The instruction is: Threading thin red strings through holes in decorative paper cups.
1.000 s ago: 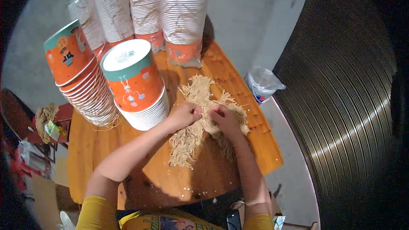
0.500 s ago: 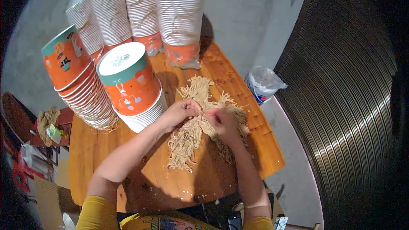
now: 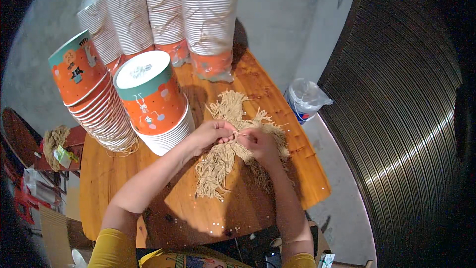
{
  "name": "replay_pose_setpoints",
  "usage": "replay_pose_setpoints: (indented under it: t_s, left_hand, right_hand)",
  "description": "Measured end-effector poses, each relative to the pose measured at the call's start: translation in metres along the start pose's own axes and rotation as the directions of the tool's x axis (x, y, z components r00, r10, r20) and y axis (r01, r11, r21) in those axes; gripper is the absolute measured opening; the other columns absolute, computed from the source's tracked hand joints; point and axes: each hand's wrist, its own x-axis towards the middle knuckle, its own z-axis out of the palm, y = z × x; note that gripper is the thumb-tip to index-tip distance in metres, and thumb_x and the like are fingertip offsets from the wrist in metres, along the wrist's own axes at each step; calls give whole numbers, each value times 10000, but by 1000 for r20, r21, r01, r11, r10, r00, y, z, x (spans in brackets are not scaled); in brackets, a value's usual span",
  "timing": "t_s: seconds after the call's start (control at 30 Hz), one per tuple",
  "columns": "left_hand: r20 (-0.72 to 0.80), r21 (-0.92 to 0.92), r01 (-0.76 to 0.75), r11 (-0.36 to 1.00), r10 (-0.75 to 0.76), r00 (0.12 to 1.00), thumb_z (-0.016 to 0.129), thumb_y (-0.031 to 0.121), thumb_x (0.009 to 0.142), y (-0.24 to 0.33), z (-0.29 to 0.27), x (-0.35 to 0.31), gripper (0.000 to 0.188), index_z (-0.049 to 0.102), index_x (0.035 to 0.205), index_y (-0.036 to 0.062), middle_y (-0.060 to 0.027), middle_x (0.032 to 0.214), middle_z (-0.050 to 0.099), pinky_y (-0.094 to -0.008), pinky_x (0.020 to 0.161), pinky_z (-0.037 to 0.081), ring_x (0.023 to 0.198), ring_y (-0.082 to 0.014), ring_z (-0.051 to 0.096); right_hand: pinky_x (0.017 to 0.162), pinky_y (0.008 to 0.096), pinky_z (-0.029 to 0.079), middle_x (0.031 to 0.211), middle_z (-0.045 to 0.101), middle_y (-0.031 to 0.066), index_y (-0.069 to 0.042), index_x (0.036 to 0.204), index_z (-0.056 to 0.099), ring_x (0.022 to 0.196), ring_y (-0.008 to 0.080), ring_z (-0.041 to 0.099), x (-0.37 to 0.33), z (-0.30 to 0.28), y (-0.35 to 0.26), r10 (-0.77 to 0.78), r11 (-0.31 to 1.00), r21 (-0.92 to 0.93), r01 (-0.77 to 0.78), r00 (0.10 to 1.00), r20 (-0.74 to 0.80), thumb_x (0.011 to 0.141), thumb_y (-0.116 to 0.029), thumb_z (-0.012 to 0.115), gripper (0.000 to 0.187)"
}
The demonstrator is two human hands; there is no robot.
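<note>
A loose heap of tan twine strands [image 3: 225, 161] lies on a round wooden table [image 3: 277, 203]. My left hand [image 3: 210, 134] and my right hand [image 3: 258, 143] meet above the middle of the heap. Both pinch the same thin strand of twine [image 3: 240, 134], stretched short between the fingertips. More strands spread out behind the hands toward the far side of the table and hang down in a bundle toward me.
Two stacks of orange and teal paper cups [image 3: 148, 101] stand upside down left of the heap. Tall wrapped sleeves of cups [image 3: 208, 20] stand at the back. A plastic-lined bin [image 3: 305, 99] sits on the floor right of the table. Another twine bundle [image 3: 54, 141] lies far left.
Both hands have stayed over the heap, drawing closer together and working a single strand between their fingertips. The heap has shifted slightly.
</note>
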Motion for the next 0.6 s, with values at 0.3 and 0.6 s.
replay_pose_setpoints:
  t_s: [0.3,0.6]
  left_hand:
    - [-40,-322,178,930,-201,979,566,78,881,12,13,-3,108,621,967,44,7,780,623,-149,521,456,645,-48,579]
    - [-110,-469,243,849,-329,938,623,125,843,8,23,6,48,579,858,117,-17,733,630,-206,531,519,598,-108,622]
  right_hand:
    - [529,271,387,578,494,8,-25,818,603,564,81,457,0,9,21,-94,995,-44,91,993,-72,821,-166,597,140]
    - [593,228,382,697,503,-37,-40,792,563,652,59,452,1,0,30,-5,999,-37,5,1000,-3,794,-112,590,76]
